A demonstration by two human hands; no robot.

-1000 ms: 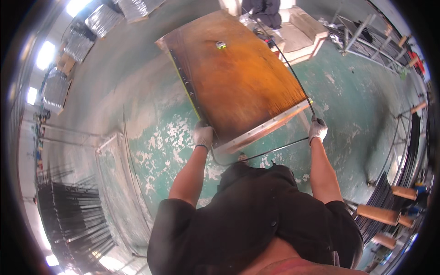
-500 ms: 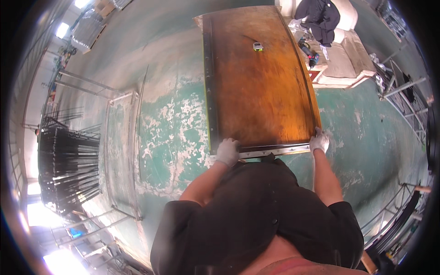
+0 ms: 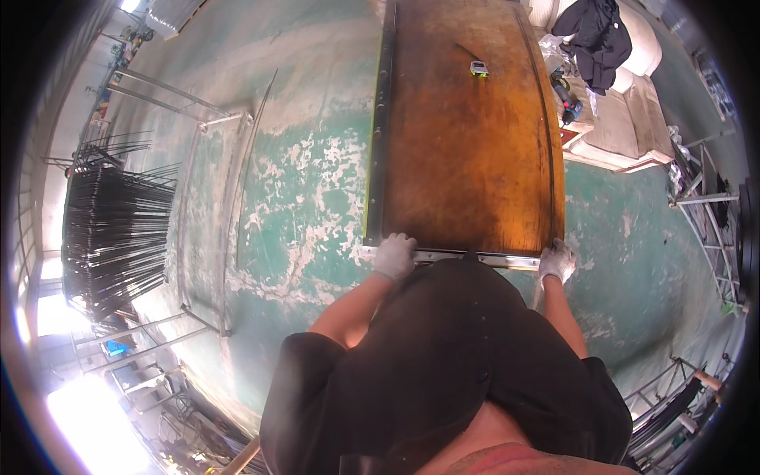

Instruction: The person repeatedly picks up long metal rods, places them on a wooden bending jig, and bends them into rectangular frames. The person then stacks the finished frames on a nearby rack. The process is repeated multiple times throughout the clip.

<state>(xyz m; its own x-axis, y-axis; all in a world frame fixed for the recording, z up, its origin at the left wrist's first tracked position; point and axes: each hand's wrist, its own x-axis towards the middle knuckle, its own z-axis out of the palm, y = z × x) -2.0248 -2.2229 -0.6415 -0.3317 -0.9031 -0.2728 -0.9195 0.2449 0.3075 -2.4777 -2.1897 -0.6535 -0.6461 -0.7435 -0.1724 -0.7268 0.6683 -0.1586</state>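
A long brown wooden worktable [image 3: 475, 150] stretches away in front of me, with a pale metal strip [image 3: 511, 260] along its near edge. Just inside that strip runs a narrow dark bar [image 3: 483, 252], its ends covered by my hands. My left hand [image 3: 394, 256], in a whitish glove, is closed over the near left corner with its fingers curled on the bar. At the near right corner my right hand [image 3: 558, 261], also gloved, curls around the bar's other end. My torso hides part of the strip between them.
A dark rail [image 3: 381, 142] lines the table's left side. Farther up rests a tape measure [image 3: 479, 69]. A cordless drill [image 3: 568, 107] and dark clothing [image 3: 598, 39] lie by a beige sofa [image 3: 606, 127]. Many black rods [image 3: 119, 237] are stacked at left, near a metal frame [image 3: 207, 305].
The view has shifted, so the table appears farther right. My torso now reaches over the near edge and covers more of the strip. Both hands remain at the near corners.
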